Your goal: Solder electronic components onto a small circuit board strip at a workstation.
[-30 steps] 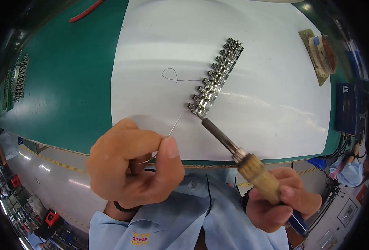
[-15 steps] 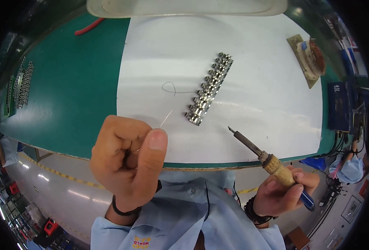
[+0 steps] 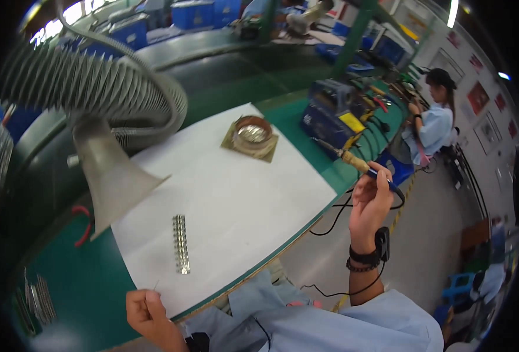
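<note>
My left hand (image 3: 148,311) is closed at the near left edge of the white sheet, pinching a thin solder wire (image 3: 156,285) between thumb and finger; its tip points up. A strip of shiny metal parts (image 3: 181,245) lies on the sheet, just beyond that hand and touched by neither hand. Raised at the right, past the table's edge, my right hand (image 3: 372,202) grips a soldering iron (image 3: 356,161) by its wooden and blue handle. The iron's tip points up and left, near the blue soldering station (image 3: 325,111).
A round brown dish of shiny metal (image 3: 236,137) stands on a square base at the sheet's far side. A fume funnel (image 3: 104,167) with a ribbed hose hangs over the left. Red-handled pliers (image 3: 82,227) and metal strips (image 3: 41,299) lie leftward. A co-worker (image 3: 432,126) sits at far right.
The view has swung up and right, bringing the station and funnel into sight. My right hand has lifted the iron away from the metal strip toward the station. My left hand still pinches the solder wire.
</note>
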### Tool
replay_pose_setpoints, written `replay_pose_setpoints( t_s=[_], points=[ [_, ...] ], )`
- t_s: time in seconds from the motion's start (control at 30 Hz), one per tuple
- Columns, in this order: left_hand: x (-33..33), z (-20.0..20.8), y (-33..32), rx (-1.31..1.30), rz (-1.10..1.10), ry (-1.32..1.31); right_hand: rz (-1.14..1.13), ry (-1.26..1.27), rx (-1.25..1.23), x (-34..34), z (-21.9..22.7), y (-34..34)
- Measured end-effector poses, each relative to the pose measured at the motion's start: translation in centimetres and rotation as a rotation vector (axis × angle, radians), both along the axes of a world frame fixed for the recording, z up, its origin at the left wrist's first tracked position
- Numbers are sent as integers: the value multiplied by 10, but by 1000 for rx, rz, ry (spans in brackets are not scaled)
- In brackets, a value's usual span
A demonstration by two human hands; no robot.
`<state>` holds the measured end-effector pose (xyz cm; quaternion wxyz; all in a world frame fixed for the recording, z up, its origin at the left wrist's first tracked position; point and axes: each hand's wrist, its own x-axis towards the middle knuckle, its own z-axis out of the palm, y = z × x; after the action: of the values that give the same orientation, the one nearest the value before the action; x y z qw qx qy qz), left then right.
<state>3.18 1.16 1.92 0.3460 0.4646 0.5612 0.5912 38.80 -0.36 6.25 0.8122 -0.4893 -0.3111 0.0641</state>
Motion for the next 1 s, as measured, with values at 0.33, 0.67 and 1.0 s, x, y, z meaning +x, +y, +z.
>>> replay_pose_setpoints(
  t_s=[0.33, 0.67, 1.0],
  points=[
    [0, 17, -6, 0, -65, -92, -184, -21, 92, 94, 28, 27],
    [7, 18, 0, -55, -43, -47, -40, 55, -17, 130, 28, 85],
    [3, 12, -2, -109, 20, -95, 439, 313, 7, 38, 3, 46]
  ],
)
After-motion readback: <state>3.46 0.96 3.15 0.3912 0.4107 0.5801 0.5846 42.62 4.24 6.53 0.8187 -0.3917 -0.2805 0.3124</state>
